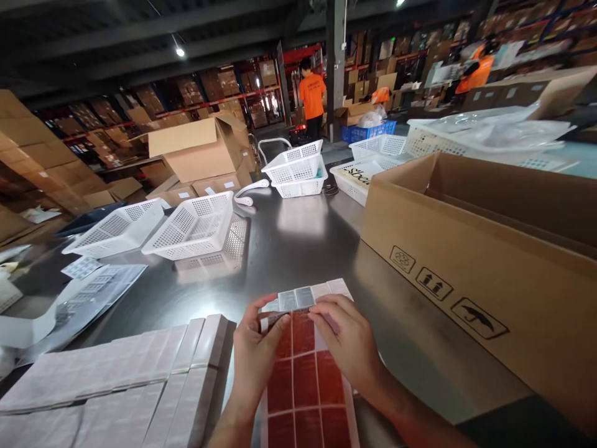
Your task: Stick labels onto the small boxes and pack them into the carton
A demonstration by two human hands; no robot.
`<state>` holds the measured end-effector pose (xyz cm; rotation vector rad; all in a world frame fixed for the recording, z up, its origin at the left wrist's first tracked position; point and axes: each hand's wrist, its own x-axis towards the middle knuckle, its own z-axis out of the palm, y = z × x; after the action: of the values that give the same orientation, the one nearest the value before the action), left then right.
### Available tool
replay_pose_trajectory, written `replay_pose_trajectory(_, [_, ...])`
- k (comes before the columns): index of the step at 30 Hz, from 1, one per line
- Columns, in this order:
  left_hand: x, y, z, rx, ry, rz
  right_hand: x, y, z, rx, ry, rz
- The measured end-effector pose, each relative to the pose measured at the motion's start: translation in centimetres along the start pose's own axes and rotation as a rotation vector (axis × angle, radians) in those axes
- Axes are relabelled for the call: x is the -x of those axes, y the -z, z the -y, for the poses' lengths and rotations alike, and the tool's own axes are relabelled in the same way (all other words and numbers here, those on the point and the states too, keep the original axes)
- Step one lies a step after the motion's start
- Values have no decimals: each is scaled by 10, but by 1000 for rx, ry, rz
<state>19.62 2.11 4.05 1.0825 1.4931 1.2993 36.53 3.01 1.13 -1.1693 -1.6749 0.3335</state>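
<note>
"Grip?"
"Left hand (253,350) and right hand (351,339) both pinch the red sheet (305,378), at near centre, by its far edge."
"Step?"
"Edge work, I judge; next calls for even tension."

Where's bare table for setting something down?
The widest bare patch of table lies ahead, between the left baskets and brown box. A narrower strip runs between the right hand and box. Crowded: left of the left hand, with white packs, and the far end, with stacked baskets.
</note>
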Motion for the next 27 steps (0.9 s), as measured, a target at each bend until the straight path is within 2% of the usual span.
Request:
replay_pose_trajectory(11, [4,-4,5,0,-4,11,6,-4,-5,-66,-37,-70])
replay_pose_trajectory(16, [8,-7,7,49,-4,44,7,-2,-9,-94,-61,-50])
replay_pose_trajectory(21, [9,-6,10,6,-15,28,7,-2,-7,-124,-43,-133])
replay_pose_trajectory(27, [13,-3,6,-9,-11,-19,9,-5,-1,-102,-57,-44])
